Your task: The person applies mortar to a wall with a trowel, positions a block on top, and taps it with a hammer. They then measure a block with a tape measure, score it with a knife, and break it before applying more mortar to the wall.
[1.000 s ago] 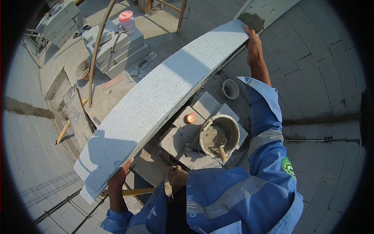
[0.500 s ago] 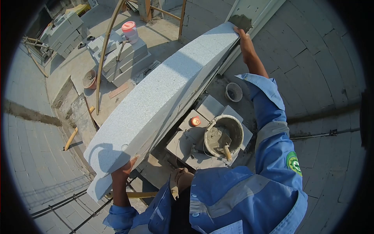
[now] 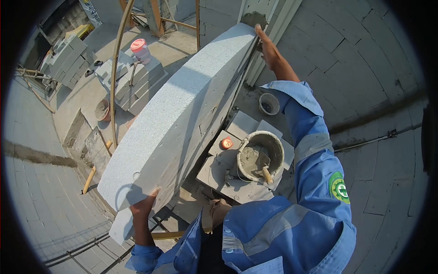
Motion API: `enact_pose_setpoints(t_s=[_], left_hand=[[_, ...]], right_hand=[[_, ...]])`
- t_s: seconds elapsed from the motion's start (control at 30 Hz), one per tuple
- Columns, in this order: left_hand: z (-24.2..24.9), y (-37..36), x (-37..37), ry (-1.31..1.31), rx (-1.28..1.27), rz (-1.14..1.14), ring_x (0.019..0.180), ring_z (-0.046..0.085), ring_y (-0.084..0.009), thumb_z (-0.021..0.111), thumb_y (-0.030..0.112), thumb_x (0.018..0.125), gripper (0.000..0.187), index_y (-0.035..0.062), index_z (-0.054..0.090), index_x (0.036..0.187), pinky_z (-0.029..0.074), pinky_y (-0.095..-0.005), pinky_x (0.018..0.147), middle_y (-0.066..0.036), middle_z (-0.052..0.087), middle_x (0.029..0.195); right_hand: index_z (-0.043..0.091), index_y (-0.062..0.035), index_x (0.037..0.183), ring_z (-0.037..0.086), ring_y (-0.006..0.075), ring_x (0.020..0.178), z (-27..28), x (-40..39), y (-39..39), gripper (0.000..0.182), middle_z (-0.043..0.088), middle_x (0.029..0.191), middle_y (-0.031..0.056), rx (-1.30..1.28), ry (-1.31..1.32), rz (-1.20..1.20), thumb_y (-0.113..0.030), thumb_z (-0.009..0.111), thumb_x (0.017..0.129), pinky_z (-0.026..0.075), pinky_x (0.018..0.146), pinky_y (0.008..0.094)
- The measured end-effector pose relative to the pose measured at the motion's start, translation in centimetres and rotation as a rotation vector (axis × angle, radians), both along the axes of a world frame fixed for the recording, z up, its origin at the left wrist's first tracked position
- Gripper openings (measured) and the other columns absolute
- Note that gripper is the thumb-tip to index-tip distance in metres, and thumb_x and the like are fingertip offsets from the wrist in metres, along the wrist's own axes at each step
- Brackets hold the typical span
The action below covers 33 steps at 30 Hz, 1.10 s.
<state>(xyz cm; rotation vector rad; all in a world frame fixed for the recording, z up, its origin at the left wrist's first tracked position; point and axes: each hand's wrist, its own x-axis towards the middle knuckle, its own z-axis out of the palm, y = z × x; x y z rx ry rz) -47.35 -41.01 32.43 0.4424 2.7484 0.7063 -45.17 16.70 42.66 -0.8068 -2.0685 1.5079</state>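
Note:
A long pale aerated-concrete beam point(image 3: 175, 102) slants across the middle of the head view, over a wall top. My left hand point(image 3: 145, 206) grips its near lower-left end, with the fingers partly hidden against the side. At the far upper-right end, my right hand point(image 3: 272, 54) is closed around the beam's edge, its thumb at the top. Beside that end a patch of wet mortar point(image 3: 254, 19) sits in the pale channel. Under the near end a smaller pale block end point(image 3: 121, 227) shows.
A mortar bucket point(image 3: 281, 150) with a trowel point(image 3: 267, 175) stands on grey blocks point(image 3: 212, 171), beside a red-orange tape measure point(image 3: 226, 143). A small bucket point(image 3: 269, 104) sits behind. Beyond the beam are stacked blocks point(image 3: 146, 84), a pink-lidded jug point(image 3: 140, 50) and a bamboo pole point(image 3: 114, 82). Rebar point(image 3: 86, 249) lies lower left.
The beam stands at a steeper slant, and more of its side face shows. Its far end and my right hand have shifted left in view. Both hands keep their hold.

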Motion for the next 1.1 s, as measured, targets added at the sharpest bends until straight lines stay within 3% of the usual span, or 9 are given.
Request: enact_pose_setpoints(t_s=[0.07, 0.13, 0.17, 0.33, 0.4, 0.53, 0.6, 0.73, 1.1], left_hand=[[0.2, -0.1, -0.1, -0.036, 0.059, 0.020, 0.094, 0.067, -0.0313, 0.081, 0.042, 0.070, 0.058, 0.0016, 0.066, 0.108, 0.051, -0.0405, 0.085, -0.016, 0.070, 0.102], [0.0, -0.3, -0.6, -0.153, -0.242, 0.082, 0.091, 0.067, -0.0301, 0.081, 0.039, 0.069, 0.055, 0.0001, 0.067, 0.105, 0.051, -0.0411, 0.082, -0.016, 0.070, 0.099], [1.7, 0.7, -0.3, -0.249, -0.192, 0.164, 0.101, 0.064, -0.0330, 0.081, 0.038, 0.070, 0.058, 0.0004, 0.064, 0.111, 0.049, -0.0419, 0.089, -0.018, 0.067, 0.108], [-1.5, -2.1, -0.2, 0.030, -0.119, 0.040, 0.111, 0.057, -0.0376, 0.079, 0.044, 0.071, 0.063, 0.0017, 0.063, 0.114, 0.040, -0.0453, 0.099, -0.021, 0.062, 0.116], [-2.2, -2.5, -0.4, 0.125, -0.160, -0.002, 0.112, 0.056, -0.0383, 0.079, 0.042, 0.071, 0.063, 0.0025, 0.062, 0.116, 0.039, -0.0454, 0.101, -0.021, 0.062, 0.118], [-1.6, -1.8, -0.2, 0.235, -0.128, -0.053, 0.112, 0.055, -0.0381, 0.084, 0.034, 0.068, 0.068, -0.0005, 0.059, 0.121, 0.039, -0.0436, 0.101, -0.021, 0.061, 0.121], [-0.9, -1.2, -0.3, 0.179, -0.098, -0.021, 0.111, 0.056, -0.0376, 0.086, 0.031, 0.067, 0.069, -0.0017, 0.058, 0.122, 0.040, -0.0428, 0.101, -0.020, 0.061, 0.121], [0.0, -0.6, 0.0, 0.041, 0.051, 0.063, 0.107, 0.057, -0.0351, 0.088, 0.025, 0.065, 0.071, -0.0048, 0.057, 0.121, 0.042, -0.0401, 0.098, -0.020, 0.062, 0.119], [-0.6, -0.8, -0.2, 0.085, 0.129, 0.133, 0.105, 0.060, -0.0348, 0.089, 0.033, 0.062, 0.073, -0.0058, 0.060, 0.116, 0.044, -0.0397, 0.096, -0.023, 0.063, 0.115]], right_hand=[[0.013, -0.0087, 0.155, 0.014, 0.0431, 0.145, -0.7, 0.2, 0.9, 0.114, 0.013, 0.158, 0.0248, -0.131, 0.078, 0.040, -0.088, 0.034, 0.076, 0.003, 0.113, 0.0634], [0.013, -0.0087, 0.155, 0.015, 0.0428, 0.145, -1.3, 0.7, 1.1, 0.114, 0.015, 0.157, 0.0253, -0.118, 0.078, 0.083, -0.089, 0.032, 0.076, 0.003, 0.113, 0.0636], [0.012, -0.0087, 0.155, 0.016, 0.0425, 0.145, -1.8, 1.2, 0.9, 0.115, 0.016, 0.157, 0.0258, -0.100, 0.069, 0.133, -0.090, 0.030, 0.076, 0.003, 0.113, 0.0638], [0.019, -0.0028, 0.153, 0.022, 0.0445, 0.143, -5.6, 2.8, 0.9, 0.119, 0.022, 0.155, 0.0275, -0.081, 0.012, 0.072, -0.092, 0.028, 0.075, 0.007, 0.112, 0.0648], [0.040, 0.0032, 0.144, 0.030, 0.0379, 0.141, -9.2, 3.8, 1.3, 0.104, 0.035, 0.149, 0.0273, -0.163, -0.088, -0.021, -0.082, 0.033, 0.085, 0.021, 0.116, 0.0443], [0.064, 0.0082, 0.112, 0.060, 0.0277, 0.103, -16.3, 8.8, -2.4, 0.084, 0.066, 0.107, 0.0209, -0.103, -0.157, -0.179, -0.071, 0.049, 0.087, 0.044, 0.093, 0.0383], [0.066, 0.0073, 0.100, 0.060, 0.0187, 0.083, -19.7, 11.6, -4.9, 0.067, 0.067, 0.087, 0.0116, -0.113, -0.142, -0.244, -0.058, 0.061, 0.088, 0.048, 0.080, 0.0333], [0.066, 0.0063, 0.102, 0.062, 0.0148, 0.082, -22.9, 17.2, -10.3, 0.049, 0.069, 0.087, 0.0096, -0.321, -0.051, -0.331, -0.041, 0.065, 0.091, 0.048, 0.077, 0.0286], [0.065, 0.0063, 0.106, 0.063, 0.0141, 0.083, -22.2, 31.0, -13.1, 0.037, 0.069, 0.091, 0.0100, -0.294, 0.028, -0.478, -0.029, 0.065, 0.093, 0.049, 0.077, 0.0273]])
